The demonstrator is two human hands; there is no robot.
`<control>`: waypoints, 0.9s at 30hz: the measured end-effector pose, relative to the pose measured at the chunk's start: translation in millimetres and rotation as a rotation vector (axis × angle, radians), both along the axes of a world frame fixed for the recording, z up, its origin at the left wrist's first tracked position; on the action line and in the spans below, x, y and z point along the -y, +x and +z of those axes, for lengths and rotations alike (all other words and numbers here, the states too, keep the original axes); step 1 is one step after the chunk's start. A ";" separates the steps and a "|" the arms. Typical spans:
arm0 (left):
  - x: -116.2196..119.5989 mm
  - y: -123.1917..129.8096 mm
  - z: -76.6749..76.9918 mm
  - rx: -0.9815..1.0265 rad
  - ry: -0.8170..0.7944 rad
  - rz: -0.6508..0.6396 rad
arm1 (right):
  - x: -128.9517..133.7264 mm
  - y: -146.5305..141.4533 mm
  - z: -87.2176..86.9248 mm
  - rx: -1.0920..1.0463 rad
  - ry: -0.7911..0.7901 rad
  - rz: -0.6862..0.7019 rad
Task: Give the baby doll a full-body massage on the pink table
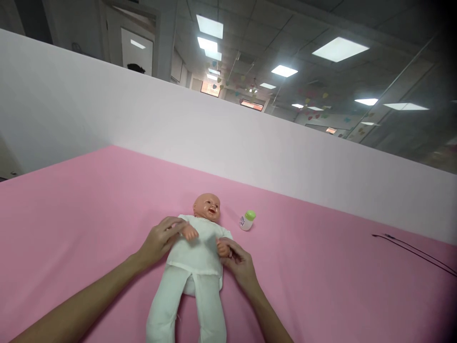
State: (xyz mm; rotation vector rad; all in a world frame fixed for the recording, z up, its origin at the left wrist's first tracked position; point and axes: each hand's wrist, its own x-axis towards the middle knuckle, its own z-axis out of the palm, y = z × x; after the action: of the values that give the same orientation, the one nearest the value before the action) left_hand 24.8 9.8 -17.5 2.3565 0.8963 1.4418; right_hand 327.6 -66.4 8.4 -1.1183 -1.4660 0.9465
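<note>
A baby doll (194,255) in a white top and white trousers lies on its back on the pink surface (107,214), head away from me and face up. My left hand (162,240) is closed around the doll's arm on the left side, close to its small hand. On the right, my right hand (241,267) grips the doll's other hand between thumb and fingers. Beside the doll's head, to the right, stands a small white bottle (246,221) with a green cap, slightly tilted in view.
Thin black cables (410,247) lie at the far right of the pink surface. A white partition (228,138) runs along the back and left edges. Beyond it are ceiling lights, a door and hanging decorations.
</note>
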 end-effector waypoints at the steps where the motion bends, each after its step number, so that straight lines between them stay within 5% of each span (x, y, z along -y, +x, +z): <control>1: -1.9 -1.3 -0.5 0.132 -0.131 0.039 | -3.5 2.4 -2.6 -0.141 -0.023 -0.065; 4: -9.6 -7.4 -1.7 0.536 -0.529 0.179 | -13.5 18.3 -10.3 -0.491 -0.135 -0.250; 7: -14.8 -11.8 -0.9 0.703 -0.711 0.251 | -19.2 38.9 -14.8 -0.691 -0.283 -0.385; 12: -6.6 -4.9 3.4 0.490 -0.508 0.204 | -14.0 39.3 -4.7 -0.619 -0.185 -0.349; 15: 0.2 -0.7 2.7 0.237 -0.256 0.142 | -2.4 20.6 6.9 -0.327 -0.043 -0.230; 20: 3.3 -0.8 1.9 -0.184 0.191 -0.047 | 16.9 -2.4 14.3 0.325 0.090 0.163; 23: 4.3 0.2 3.2 -0.240 0.197 -0.072 | 17.6 -7.3 9.4 0.376 0.099 0.183; 27: 1.4 0.6 1.4 0.126 -0.118 0.044 | 3.1 -2.7 -3.5 -0.093 0.009 -0.056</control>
State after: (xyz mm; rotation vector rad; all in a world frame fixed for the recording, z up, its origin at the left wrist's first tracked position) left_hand 25.4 8.4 -16.1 2.1484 0.9764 1.4922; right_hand 324.9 -69.5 4.9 -1.0892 -1.3560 0.9392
